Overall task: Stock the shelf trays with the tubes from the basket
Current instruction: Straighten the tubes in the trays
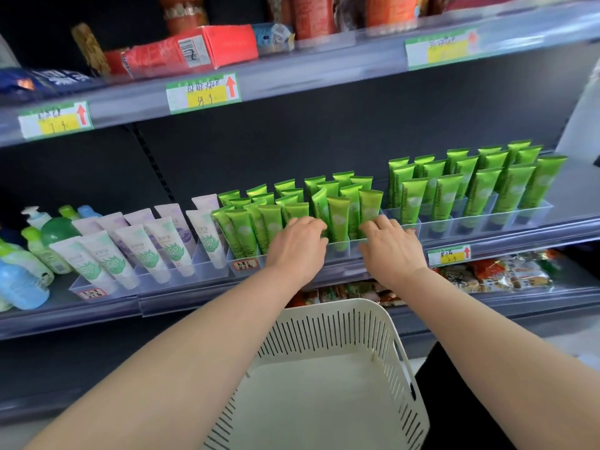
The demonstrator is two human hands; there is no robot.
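**Green tubes, centre tray, both hands at front row**

Item: green tubes [292,203], marked "Chamomile", standing cap-down in rows in the clear centre tray [342,247] on the middle shelf.

Left hand [297,241]: at the tray's front, left of its middle, fingers bent with the tips against front-row tubes. I cannot tell whether it holds one.

Right hand [389,245]: at the tray's front right corner, fingers spread apart and laid on the foot of the end tube, gripping nothing.

Basket [324,326]: white, slotted walls, below the tray between the forearms, its floor showing plain white.

Right of the tray: a second clear tray [534,211] of taller green tubes [470,186].

Left of the tray: white and lilac tubes [146,245], leaning back; beyond them, pump bottles [29,271] in green and blue.

Above the tray: shelf edge with price labels [204,92] and a red box [194,50] lying flat.

Below the tray, to the right: snack packets [493,274].
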